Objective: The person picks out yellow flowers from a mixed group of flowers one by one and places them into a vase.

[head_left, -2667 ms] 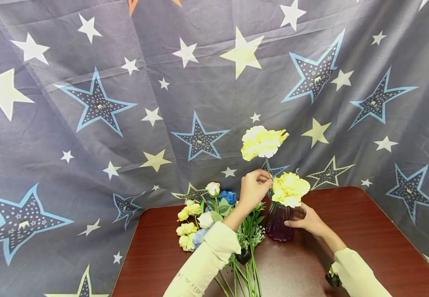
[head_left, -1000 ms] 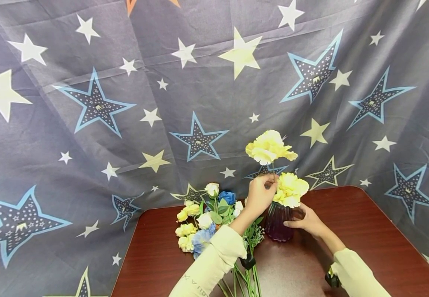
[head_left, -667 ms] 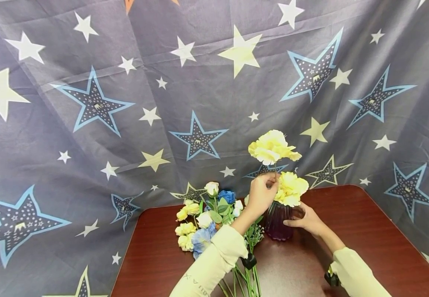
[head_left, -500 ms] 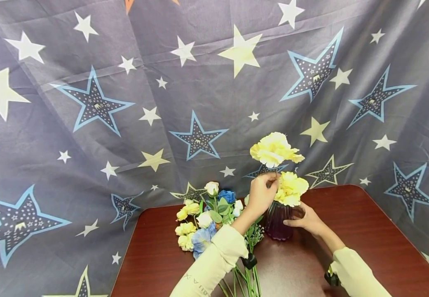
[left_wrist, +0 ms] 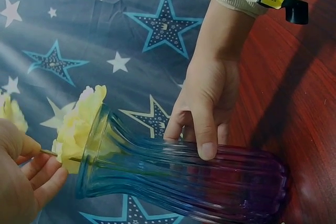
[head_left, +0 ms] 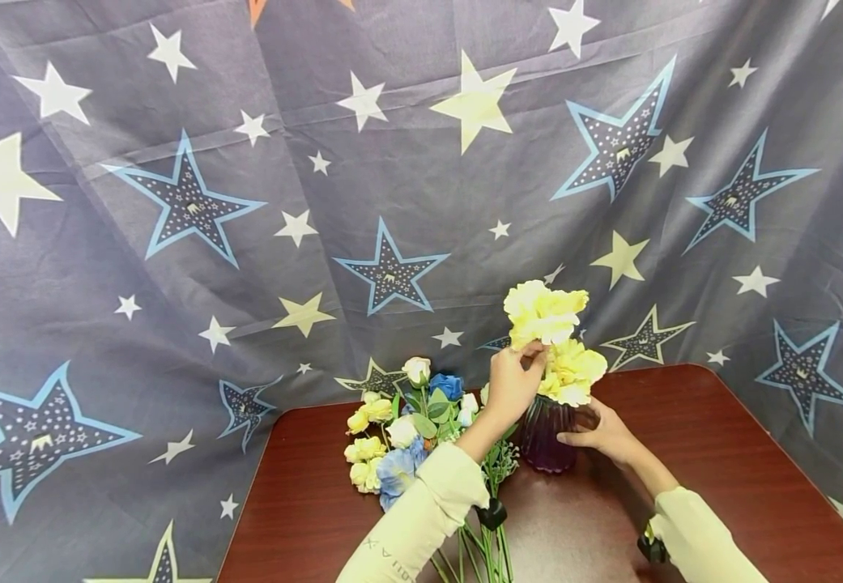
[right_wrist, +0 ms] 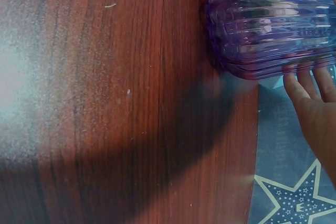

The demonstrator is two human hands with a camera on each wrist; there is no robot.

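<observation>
My left hand [head_left: 512, 387] pinches the thin stem [left_wrist: 49, 152] of a yellow artificial flower [head_left: 543, 310] between thumb and fingers, just above the mouth of a ribbed glass vase [left_wrist: 189, 169]. The glass shades from blue at the neck to purple at the base. A second yellow flower [head_left: 574, 372] sits at the vase's mouth, its stem running down inside. With thumb on one side and fingers on the other, my right hand [head_left: 606, 436] holds the upright vase low on its body. In the right wrist view, the fingers [right_wrist: 310, 90] lie along the purple glass.
Left of the vase, a pile of artificial flowers [head_left: 399, 470] in yellow, white and blue lies on the red-brown table [head_left: 304, 486], stems toward the front edge. A star-patterned cloth [head_left: 268, 202] hangs close behind the table. Black wrist devices [head_left: 491, 514] show at both sleeves.
The held yellow flower has shifted right and come down, its bloom now right above my left hand and overlapping the lower flower. My right hand and the vase have stayed in place.
</observation>
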